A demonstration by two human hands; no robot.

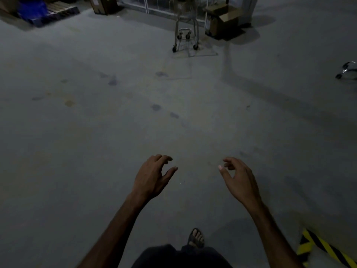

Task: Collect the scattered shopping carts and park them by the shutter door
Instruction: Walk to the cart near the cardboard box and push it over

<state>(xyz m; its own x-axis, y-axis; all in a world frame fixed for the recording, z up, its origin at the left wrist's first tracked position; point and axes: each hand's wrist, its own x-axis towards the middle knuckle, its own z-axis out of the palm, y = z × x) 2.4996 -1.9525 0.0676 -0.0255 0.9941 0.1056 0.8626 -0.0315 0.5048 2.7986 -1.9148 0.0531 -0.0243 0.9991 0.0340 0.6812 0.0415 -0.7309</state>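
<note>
Standing upright ahead, metal-framed shopping cart (pixel 185 33), blurred.

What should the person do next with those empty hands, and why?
Probably walk straight ahead to the shopping cart. The left hand and right hand are open and hold nothing, and the cart stands far across the bare floor, out of reach.

The floor (pixel 116 132) is dull grey concrete, blotched with darker grey stains. The shopping cart (pixel 185 29) is bare silver metal with black wheels. The cardboard boxes (pixel 224 22) are brown. A tarp (pixel 32 10) at the far left is deep blue. The corner barrier (pixel 324 248) carries yellow and black diagonal stripes. The sandal (pixel 196 238) is dark.
</note>
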